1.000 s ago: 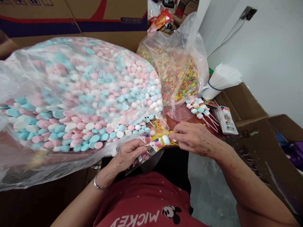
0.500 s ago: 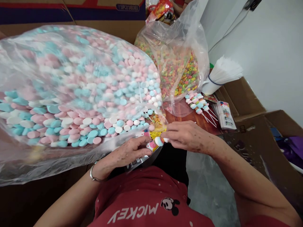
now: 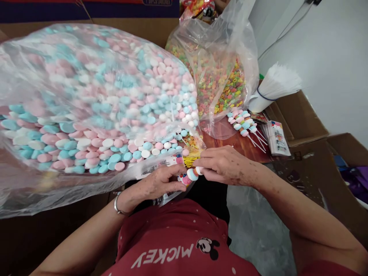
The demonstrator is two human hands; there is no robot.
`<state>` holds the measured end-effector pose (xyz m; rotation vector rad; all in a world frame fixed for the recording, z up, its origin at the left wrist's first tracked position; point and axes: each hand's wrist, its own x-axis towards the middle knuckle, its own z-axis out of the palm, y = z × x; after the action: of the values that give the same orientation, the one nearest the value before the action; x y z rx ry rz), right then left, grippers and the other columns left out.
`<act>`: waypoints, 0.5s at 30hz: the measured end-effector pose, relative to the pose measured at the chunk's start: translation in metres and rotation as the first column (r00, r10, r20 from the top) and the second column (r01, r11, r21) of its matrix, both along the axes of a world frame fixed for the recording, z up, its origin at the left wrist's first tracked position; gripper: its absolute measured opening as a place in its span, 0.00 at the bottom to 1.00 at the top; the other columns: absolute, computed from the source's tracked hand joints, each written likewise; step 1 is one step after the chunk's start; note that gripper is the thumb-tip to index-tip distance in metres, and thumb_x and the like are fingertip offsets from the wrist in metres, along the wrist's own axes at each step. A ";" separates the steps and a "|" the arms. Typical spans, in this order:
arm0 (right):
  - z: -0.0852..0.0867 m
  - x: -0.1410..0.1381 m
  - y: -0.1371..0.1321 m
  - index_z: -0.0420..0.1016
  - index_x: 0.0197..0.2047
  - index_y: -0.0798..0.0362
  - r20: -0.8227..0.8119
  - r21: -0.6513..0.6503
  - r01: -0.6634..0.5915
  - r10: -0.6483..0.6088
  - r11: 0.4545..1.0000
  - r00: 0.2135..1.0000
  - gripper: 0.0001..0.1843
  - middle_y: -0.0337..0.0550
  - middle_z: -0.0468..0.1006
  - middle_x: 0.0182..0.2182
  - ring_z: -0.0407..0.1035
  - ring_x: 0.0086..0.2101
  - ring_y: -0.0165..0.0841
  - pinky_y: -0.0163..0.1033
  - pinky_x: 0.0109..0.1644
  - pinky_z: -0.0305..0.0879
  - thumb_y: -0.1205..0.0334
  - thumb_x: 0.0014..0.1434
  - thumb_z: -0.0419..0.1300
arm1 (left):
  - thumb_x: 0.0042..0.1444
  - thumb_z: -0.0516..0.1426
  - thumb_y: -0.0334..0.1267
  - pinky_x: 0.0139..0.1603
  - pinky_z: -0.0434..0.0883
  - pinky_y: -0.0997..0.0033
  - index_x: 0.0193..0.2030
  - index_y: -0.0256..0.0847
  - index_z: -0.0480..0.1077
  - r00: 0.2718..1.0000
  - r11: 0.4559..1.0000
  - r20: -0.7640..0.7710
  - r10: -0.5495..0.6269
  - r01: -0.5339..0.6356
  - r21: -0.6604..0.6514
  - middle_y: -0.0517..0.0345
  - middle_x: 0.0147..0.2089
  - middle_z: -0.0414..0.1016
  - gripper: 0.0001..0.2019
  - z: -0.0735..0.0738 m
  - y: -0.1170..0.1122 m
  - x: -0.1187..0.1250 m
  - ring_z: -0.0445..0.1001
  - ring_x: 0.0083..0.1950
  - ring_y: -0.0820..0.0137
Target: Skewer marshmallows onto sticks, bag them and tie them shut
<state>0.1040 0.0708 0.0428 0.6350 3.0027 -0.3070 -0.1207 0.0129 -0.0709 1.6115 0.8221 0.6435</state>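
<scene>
My left hand [image 3: 159, 184] pinches a small clear printed packet [image 3: 184, 172] just above my lap. My right hand [image 3: 224, 165] is closed on a candy skewer [image 3: 193, 173] with blue, pink and white discs, its tip inside the packet's mouth. Both hands sit at the near edge of a huge clear bag of pink, blue and white candy discs [image 3: 94, 103].
A second clear bag holds small multicoloured candy rings [image 3: 221, 84]. Finished candy skewers [image 3: 244, 124], a stack of printed packets [image 3: 276, 138] and a bundle of white sticks [image 3: 273, 90] lie to the right on cardboard boxes [image 3: 304, 126]. Grey floor [image 3: 255, 230] shows below.
The skewer has gone further into the packet; both hands have shifted slightly left and toward my body. The view has tilted a little.
</scene>
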 end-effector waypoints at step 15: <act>-0.001 -0.006 -0.007 0.78 0.41 0.52 0.049 0.094 -0.036 0.031 0.995 0.998 0.09 0.43 0.78 0.35 0.68 0.35 0.32 0.35 0.31 0.49 0.67 0.64 0.55 | 0.59 0.60 0.43 0.44 0.69 0.68 0.51 0.40 0.67 0.921 0.898 0.050 0.387 -0.388 0.206 0.55 0.42 0.76 0.15 -0.028 -0.022 0.031 0.73 0.39 0.67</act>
<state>0.0976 0.0634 0.0421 0.5898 2.9933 -0.1464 -0.0897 -0.0092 -0.0992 1.6451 1.1140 1.0509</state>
